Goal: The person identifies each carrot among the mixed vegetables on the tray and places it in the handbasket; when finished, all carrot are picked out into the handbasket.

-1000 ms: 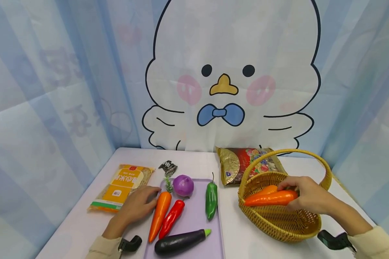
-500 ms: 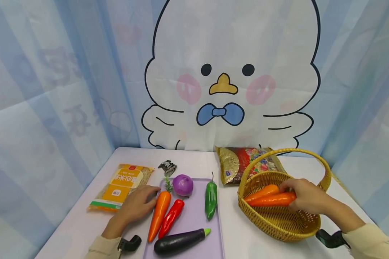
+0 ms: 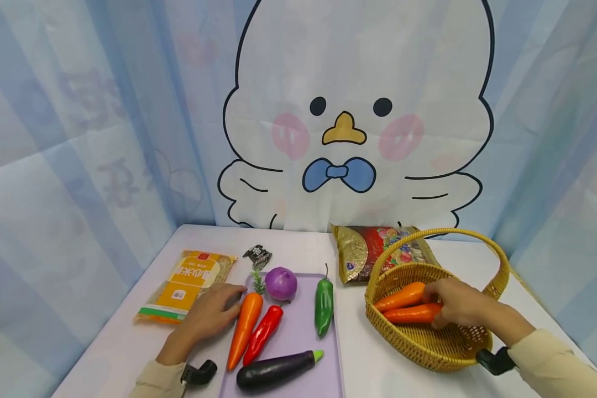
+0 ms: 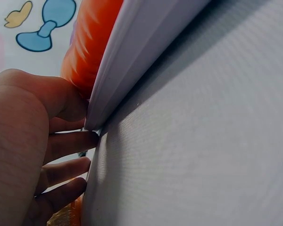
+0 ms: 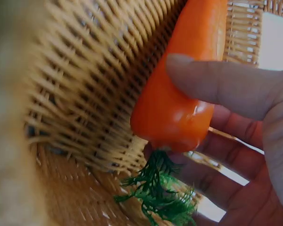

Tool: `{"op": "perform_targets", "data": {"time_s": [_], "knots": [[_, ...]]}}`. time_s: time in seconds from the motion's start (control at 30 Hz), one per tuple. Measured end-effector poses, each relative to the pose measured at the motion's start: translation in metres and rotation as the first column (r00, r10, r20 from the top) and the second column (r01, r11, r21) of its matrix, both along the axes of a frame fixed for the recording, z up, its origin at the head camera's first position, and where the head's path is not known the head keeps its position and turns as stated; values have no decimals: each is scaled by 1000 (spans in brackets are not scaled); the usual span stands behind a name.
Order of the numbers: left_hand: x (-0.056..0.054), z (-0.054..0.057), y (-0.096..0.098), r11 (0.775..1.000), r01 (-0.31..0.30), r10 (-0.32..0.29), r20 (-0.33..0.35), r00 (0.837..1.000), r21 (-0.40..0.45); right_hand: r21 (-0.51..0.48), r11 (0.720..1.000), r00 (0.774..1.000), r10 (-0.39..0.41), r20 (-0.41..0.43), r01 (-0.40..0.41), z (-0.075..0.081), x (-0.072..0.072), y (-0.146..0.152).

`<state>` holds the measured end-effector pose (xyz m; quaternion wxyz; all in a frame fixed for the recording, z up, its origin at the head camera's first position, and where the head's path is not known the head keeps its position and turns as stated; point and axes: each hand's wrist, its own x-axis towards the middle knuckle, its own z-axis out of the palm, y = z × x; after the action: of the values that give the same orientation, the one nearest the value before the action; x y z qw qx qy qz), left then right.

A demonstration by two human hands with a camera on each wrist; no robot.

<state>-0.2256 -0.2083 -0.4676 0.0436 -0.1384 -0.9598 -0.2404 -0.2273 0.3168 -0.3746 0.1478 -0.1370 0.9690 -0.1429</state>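
In the head view my right hand (image 3: 460, 303) reaches inside the wicker basket (image 3: 428, 359) and grips the front carrot (image 3: 412, 314) near its thick end. The right wrist view shows the thumb across that carrot (image 5: 179, 108), its green leafy top (image 5: 160, 188) hanging below. Another carrot (image 3: 402, 297) lies behind it in the basket. My left hand (image 3: 211, 312) rests at the left edge of the lilac tray (image 3: 298, 337), fingers loosely extended and touching the rim. Close to it on the tray is a carrot (image 3: 245, 331).
The tray also bears a purple onion (image 3: 281, 284), a red chili (image 3: 263, 334), a green pepper (image 3: 324, 307) and an eggplant (image 3: 276, 371). A yellow grain bag (image 3: 189, 284) lies left, a small black packet (image 3: 257, 257) behind, a gold-red bag (image 3: 378, 251) behind the basket, whose handle (image 3: 438, 232) arches up.
My right hand has moved left and slightly lower with the front carrot, which now lies deeper in the basket with a gap from the other carrot. The left hand has stayed put.
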Motion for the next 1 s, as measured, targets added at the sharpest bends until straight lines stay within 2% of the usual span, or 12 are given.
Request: {"op": "perform_targets", "data": {"time_s": [0.4, 0.8, 1.0], "knots": [[0, 0, -1, 1000, -7, 7, 24, 1000, 4, -19, 1000, 999, 8, 47, -7, 8, -8, -4], [-2, -3, -2, 1000, 6, -6, -3, 1000, 2, -8, 998, 998, 61, -13, -61, -2, -19, -4], [-1, -2, -2, 1000, 17, -17, -20, 1000, 8, -35, 998, 998, 58, -16, -58, 1, -19, -2]]}}
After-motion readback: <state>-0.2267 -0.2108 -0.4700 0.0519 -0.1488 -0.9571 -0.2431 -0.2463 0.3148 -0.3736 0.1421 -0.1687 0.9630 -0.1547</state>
